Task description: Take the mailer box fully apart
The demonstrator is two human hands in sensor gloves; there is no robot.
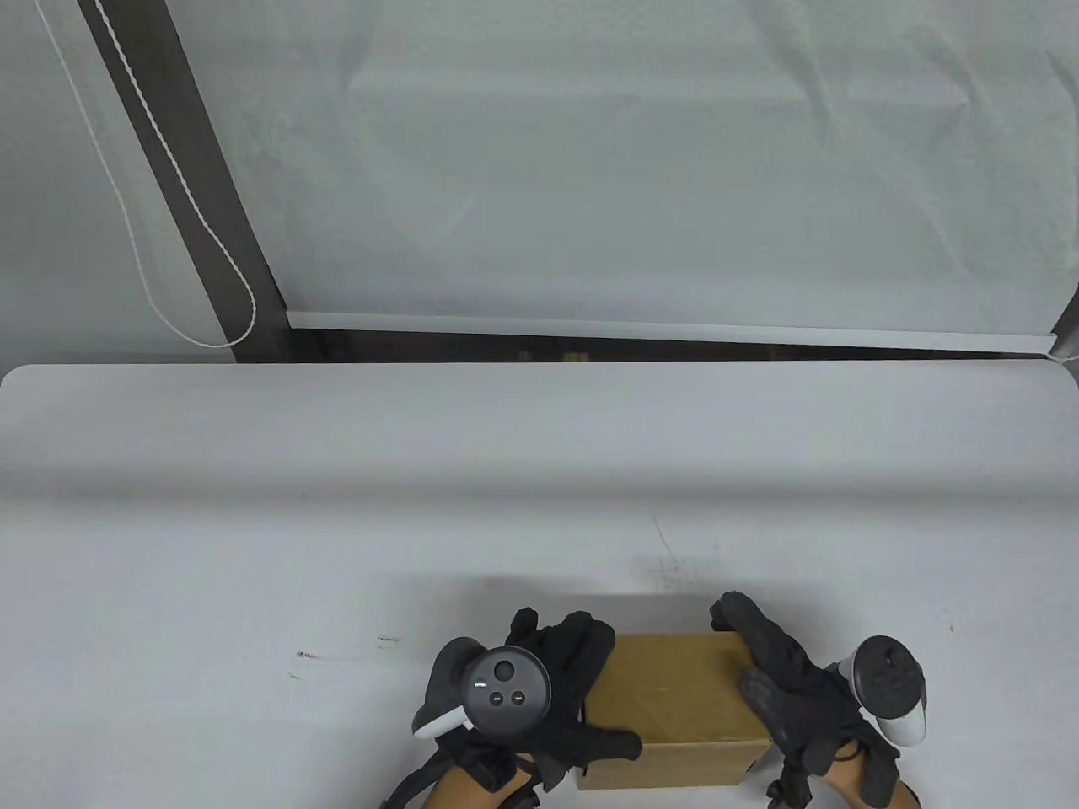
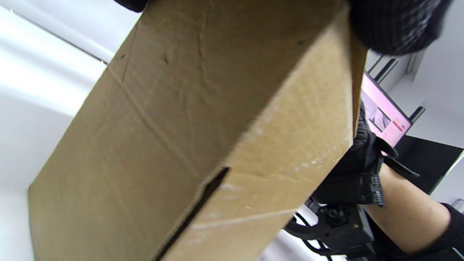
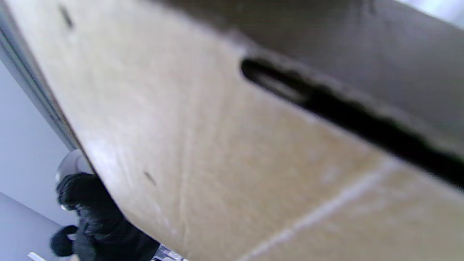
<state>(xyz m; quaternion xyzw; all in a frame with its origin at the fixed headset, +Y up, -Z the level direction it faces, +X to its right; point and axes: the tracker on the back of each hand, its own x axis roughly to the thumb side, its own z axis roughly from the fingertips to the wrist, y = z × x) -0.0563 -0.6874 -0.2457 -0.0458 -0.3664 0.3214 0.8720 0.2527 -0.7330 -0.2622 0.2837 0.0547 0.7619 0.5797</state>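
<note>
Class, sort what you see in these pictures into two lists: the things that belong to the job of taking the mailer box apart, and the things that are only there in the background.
Belonging to the job:
- mailer box, still folded up
- left hand, gripping its left side
- right hand, gripping its right side

Only there:
- table
- white cord
- screen

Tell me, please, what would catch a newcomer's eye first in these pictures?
First, the brown cardboard box at the near edge of the white table, still folded up as a closed box. The left hand and the right hand, both in black gloves, grip it from either side. In the left wrist view a dark slot cuts across one corner of the box.
</note>
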